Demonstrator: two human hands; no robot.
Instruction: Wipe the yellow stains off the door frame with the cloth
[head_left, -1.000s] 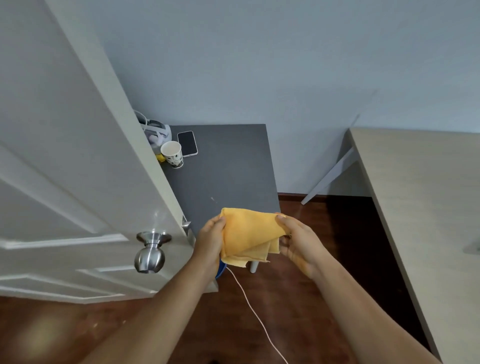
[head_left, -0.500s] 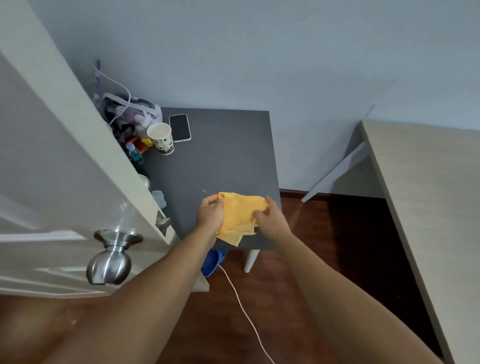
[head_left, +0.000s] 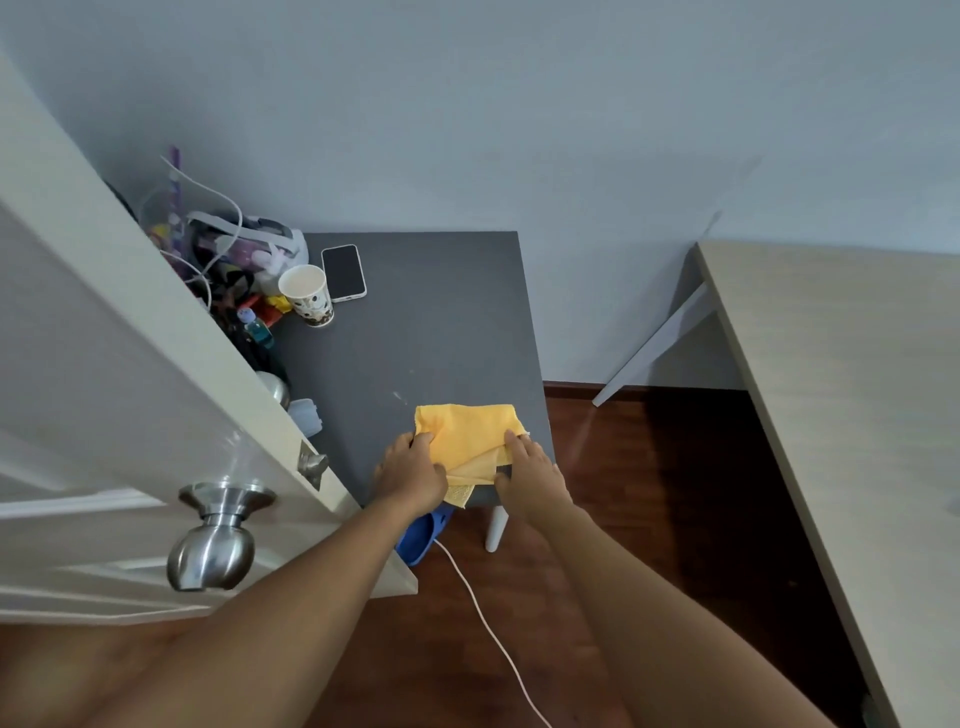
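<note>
A folded yellow cloth (head_left: 467, 434) lies on the near right corner of a small grey table (head_left: 436, 332), one corner hanging over the front edge. My left hand (head_left: 413, 475) pinches the cloth's left side. On its right side rests my right hand (head_left: 527, 473), fingers down on the fabric. The white door (head_left: 104, 395) stands open at the left, its edge and latch (head_left: 311, 464) close to my left hand. No door frame and no yellow stains show in this view.
A steel door knob (head_left: 215, 535) juts out at lower left. On the table's far left are a paper cup (head_left: 307, 295), a phone (head_left: 344, 273) and a clutter of small items. A beige desk (head_left: 852, 415) fills the right. A white cable (head_left: 488, 634) and a blue object (head_left: 423, 532) lie on the wooden floor.
Both hands have carried the cloth forward and down from mid-air onto the grey table's near corner. The view has shifted, showing more of the clutter behind the door.
</note>
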